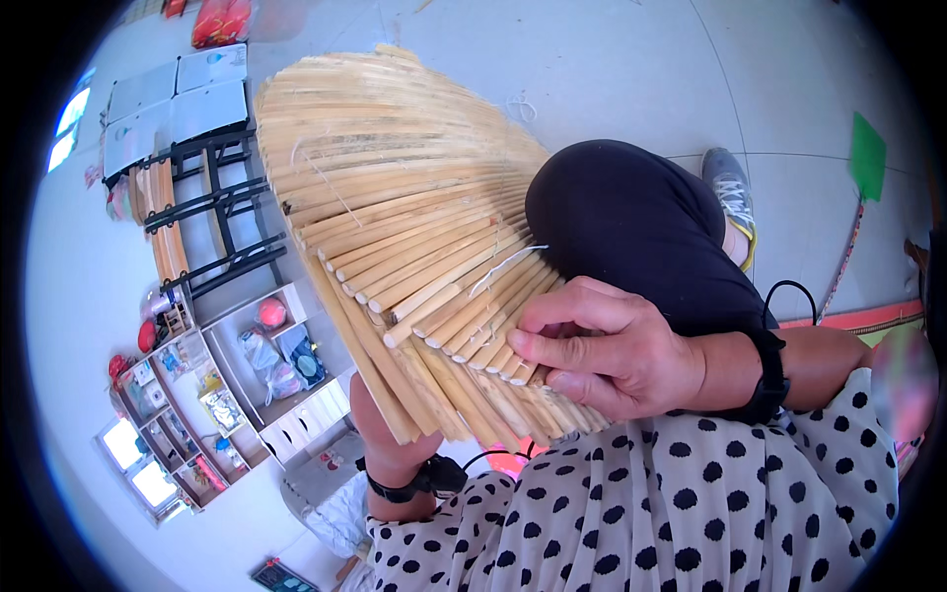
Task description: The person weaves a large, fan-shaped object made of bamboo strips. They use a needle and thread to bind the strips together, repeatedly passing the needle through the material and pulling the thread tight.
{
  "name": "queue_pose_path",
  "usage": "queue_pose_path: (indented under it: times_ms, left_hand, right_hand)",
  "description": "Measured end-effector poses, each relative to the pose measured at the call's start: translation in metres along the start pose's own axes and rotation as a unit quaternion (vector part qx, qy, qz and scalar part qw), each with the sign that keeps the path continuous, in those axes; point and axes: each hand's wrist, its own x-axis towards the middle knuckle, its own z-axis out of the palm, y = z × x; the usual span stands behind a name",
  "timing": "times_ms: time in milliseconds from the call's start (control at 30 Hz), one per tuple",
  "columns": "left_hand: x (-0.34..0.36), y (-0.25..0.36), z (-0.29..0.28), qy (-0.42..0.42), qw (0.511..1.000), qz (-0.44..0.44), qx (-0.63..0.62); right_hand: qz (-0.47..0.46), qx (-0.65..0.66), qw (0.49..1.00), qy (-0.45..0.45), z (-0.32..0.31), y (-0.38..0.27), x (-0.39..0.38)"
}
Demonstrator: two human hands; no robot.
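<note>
A stiff mat of pale, straight plant stalks (395,158) lies side by side over my lap, with its upper part fanned and curved away from me. White string (508,264) crosses the stalks and has a loose end. My right hand (617,345) is at the near edge, thumb and fingers closed against the cut stalk ends. What lies between those fingertips is too hidden to name. Only the forearm and wrist (395,464) of my left arm show; the mat covers my left hand and its fingers.
My bent knee in dark trousers (621,227) presses up beside the mat. A green fly swatter (868,158) lies at the right, beyond my shoe (728,192). At the left stand an open shelf unit (266,365) and a black metal frame (217,207). More string (521,107) lies on the floor.
</note>
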Motion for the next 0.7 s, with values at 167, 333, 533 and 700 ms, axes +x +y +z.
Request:
queue_pose_path:
  times_ms: [167, 333, 533, 700]
  left_hand:
    - [0.008, 0.009, 0.0, -0.016, 0.997, -0.029, -0.072]
    - [0.017, 0.01, -0.007, -0.045, 0.998, 0.025, -0.025]
    - [0.02, 0.009, -0.01, -0.043, 0.997, 0.042, -0.039]
    - [0.018, 0.004, -0.009, -0.037, 0.998, 0.045, -0.039]
  right_hand:
    - [0.007, -0.006, 1.0, -0.005, -0.001, -0.002, 0.002]
    - [0.025, -0.004, 1.0, -0.004, -0.007, -0.008, 0.005]
    - [0.042, 0.011, 0.999, 0.004, -0.003, -0.008, 0.0]
    - [0.051, 0.016, 0.999, 0.008, 0.0, -0.008, -0.001]
